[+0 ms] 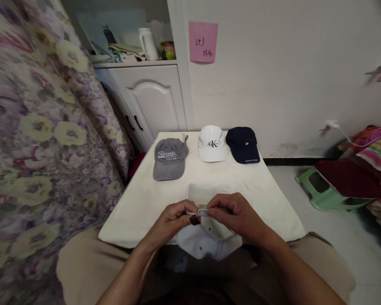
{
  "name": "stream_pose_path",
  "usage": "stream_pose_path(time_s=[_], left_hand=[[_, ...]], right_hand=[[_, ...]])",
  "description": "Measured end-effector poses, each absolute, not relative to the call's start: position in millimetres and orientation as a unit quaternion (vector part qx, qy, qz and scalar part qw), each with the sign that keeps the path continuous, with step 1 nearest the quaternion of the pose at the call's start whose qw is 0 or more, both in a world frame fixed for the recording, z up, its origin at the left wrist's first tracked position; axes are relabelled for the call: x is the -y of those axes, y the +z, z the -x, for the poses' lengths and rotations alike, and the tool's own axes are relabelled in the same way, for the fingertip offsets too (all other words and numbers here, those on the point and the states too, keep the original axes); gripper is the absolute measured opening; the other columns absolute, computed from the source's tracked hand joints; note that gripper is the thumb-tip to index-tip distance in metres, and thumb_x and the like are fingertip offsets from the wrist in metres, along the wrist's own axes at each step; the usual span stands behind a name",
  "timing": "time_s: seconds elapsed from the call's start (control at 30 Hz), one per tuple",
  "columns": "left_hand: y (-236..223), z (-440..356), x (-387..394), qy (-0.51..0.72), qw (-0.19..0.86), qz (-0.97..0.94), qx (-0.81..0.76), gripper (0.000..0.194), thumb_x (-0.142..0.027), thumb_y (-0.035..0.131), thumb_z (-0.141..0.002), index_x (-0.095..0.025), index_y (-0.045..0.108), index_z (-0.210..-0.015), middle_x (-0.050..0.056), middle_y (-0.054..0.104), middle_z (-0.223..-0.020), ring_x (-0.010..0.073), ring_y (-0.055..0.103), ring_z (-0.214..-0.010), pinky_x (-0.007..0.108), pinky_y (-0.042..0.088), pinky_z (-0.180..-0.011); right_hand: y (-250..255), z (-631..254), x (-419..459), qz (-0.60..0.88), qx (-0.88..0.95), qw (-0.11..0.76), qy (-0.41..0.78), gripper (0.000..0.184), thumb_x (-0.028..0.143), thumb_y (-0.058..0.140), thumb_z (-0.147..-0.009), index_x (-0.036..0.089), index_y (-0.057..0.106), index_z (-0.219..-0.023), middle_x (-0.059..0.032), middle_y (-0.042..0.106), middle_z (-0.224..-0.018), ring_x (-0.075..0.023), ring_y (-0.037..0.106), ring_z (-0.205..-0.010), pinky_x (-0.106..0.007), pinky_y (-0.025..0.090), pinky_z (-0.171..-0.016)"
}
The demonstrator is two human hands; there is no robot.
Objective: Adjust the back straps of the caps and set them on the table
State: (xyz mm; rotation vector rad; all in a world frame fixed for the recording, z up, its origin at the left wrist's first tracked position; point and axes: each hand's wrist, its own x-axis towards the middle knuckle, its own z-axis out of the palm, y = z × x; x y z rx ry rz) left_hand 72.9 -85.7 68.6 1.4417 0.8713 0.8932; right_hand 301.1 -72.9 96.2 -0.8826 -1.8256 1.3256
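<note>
A pale grey baseball cap [206, 243] is in both hands at the table's near edge, its crown toward me and its brim pointing away over the tabletop. My left hand [174, 218] is closed, pinching one end of the cap's back strap beside a dark brown tab [195, 219]. From the other side my right hand [233, 212] pinches the light strap [203, 212] between thumb and fingers. The two sets of fingertips almost meet at the strap. Just how the strap and its fastener join is too small to make out.
Farther back on the cream-covered table [139, 216] lie a grey cap [169, 159], a white cap [212, 144] and a navy cap [243, 145]. A flowered curtain [44, 148] hangs at left. Behind stands a white cabinet [149, 95]. At right is a green stool [317, 197].
</note>
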Motion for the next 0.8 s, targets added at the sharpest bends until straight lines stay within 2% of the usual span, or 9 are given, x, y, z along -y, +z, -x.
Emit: stream_pose_path(time_s=[0.13,0.8], left_hand=[[67.8,-71.8,85.3,0.379,0.568,-0.622,-0.381,0.034,-0.047,0.069,-0.084,-0.013,0.067,-0.084,0.004,0.063,-0.079,0.017,0.054,-0.075,0.026,0.04,-0.069],[69.1,-73.7,86.4,0.388,0.575,-0.615,-0.374,0.027,-0.041,0.071,-0.085,-0.014,0.068,-0.082,0.001,0.061,-0.076,0.0141,0.052,-0.073,0.024,0.038,-0.067]], right_hand=[[93.9,-300.3,72.4,0.344,0.705,0.346,0.515,0.022,0.038,0.065,-0.088,0.018,0.072,-0.082,0.0029,0.056,-0.059,-0.01,0.043,-0.054,-0.023,0.031,-0.05],[97.2,-300.4,72.9,0.327,0.712,0.327,0.529,0.021,0.035,0.064,-0.09,0.017,0.071,-0.083,0.0018,0.06,-0.067,-0.0109,0.048,-0.061,-0.023,0.036,-0.057]])
